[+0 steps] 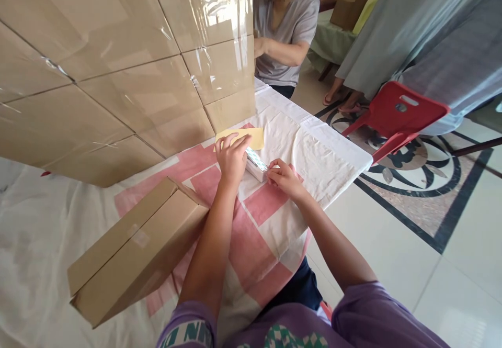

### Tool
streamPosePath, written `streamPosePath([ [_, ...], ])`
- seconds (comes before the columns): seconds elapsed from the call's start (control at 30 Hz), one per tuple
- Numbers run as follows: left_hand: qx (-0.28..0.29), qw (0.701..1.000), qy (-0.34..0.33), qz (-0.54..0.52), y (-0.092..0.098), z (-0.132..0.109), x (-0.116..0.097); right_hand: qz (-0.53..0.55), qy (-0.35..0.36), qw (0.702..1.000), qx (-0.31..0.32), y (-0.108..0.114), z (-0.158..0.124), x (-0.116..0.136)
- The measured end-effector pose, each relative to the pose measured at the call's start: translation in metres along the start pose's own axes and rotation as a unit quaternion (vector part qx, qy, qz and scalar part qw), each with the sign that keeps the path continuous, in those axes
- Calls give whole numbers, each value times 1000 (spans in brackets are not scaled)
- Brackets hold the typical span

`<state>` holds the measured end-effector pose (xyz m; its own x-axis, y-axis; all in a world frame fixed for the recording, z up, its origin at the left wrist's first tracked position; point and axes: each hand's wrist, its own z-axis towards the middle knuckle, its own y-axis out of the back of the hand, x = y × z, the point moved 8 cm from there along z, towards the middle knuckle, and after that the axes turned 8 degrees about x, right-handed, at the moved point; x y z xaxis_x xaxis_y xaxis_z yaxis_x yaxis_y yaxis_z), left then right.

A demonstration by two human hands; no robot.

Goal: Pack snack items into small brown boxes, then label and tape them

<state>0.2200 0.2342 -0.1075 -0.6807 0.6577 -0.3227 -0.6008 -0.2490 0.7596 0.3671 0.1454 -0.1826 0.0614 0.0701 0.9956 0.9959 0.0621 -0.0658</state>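
A small white box (pixel 257 171) with a green-and-white patterned strip (pixel 255 158) along its top lies on the table, between my two hands. My left hand (pixel 231 157) is at the box's far end, its fingers spread apart over a yellow paper piece (pixel 257 137). It seems to touch the end of the box, but I cannot tell whether it presses on it. At the near right corner, my right hand (pixel 284 178) is closed in a pinch beside the strip; what sits between its fingertips is too small to make out.
A closed cardboard box (pixel 145 243) lies left of my left forearm. Stacked taped cartons (pixel 129 70) wall off the table's far left. A person (pixel 286 34) sits beyond the table corner. A red stool (pixel 408 110) stands on the floor at right. The tablecloth (pixel 314 154) is white and pink.
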Motion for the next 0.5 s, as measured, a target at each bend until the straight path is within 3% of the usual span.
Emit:
streamPosePath([
  [0.37,61,998,4,-7,-12,8,10,58,-33,998,-22,0,2,-10],
  [0.5,117,993,14,-4,-23,9,14,58,-66,996,-17,2,5,-19],
])
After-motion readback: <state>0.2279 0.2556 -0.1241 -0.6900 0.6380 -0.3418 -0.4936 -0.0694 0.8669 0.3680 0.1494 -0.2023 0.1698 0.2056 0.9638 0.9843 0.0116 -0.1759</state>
